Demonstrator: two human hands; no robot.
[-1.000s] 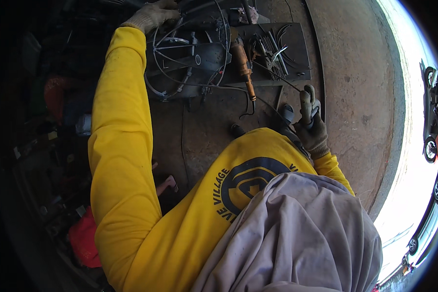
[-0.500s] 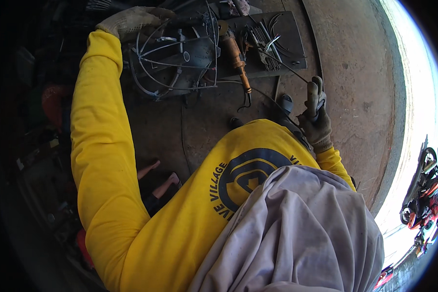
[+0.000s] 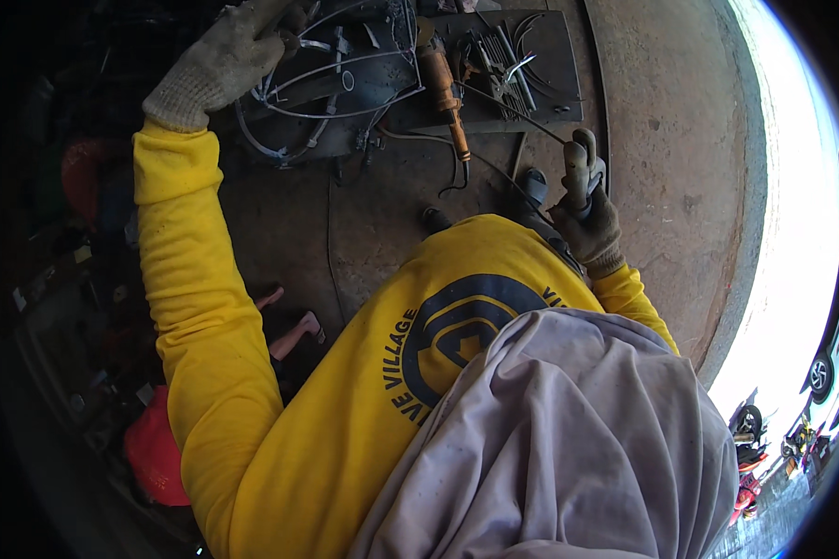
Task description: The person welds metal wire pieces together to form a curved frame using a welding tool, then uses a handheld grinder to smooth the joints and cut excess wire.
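Nearest the camera: grey cloth [image 3: 569, 438] draped low in frame, yellow long sleeves running up from it toward both hands

Right hand [image 3: 589, 224], gloved, sits right of centre just past the chest. Fingers wrapped tight round the grip of an electrode holder [image 3: 578, 172]; thin welding rod [image 3: 517, 121] angles up-left from it toward the dark steel plate [image 3: 541, 56]

Floor is bare brown concrete [image 3: 680, 140], worn and stained, lit hard from the right where it ends in a curved edge against bright daylight. Widest open room is that right-hand strip between hand and edge. A thin cable [image 3: 329, 242] runs down the floor between the two arms

Left side is dark and crowded: red object [image 3: 154, 456] low left, pinkish handles [image 3: 294, 331] just beside the left sleeve, more clutter in shadow I can't make out. Little room there

Further out: orange-handled tool [image 3: 446, 88] lies on the plate edge, pointing down toward the floor, between wire frame and rod. Loose bent rods [image 3: 499, 61] piled on the plate beyond it

Farthest: left hand [image 3: 219, 65], gloved, arm fully stretched, fingers closed over the rim of a round wire frame [image 3: 340, 79] at the top of view. Frame rests on dark metalwork, touching the plate's left side

Vehicles [image 3: 825, 373] outside, far right
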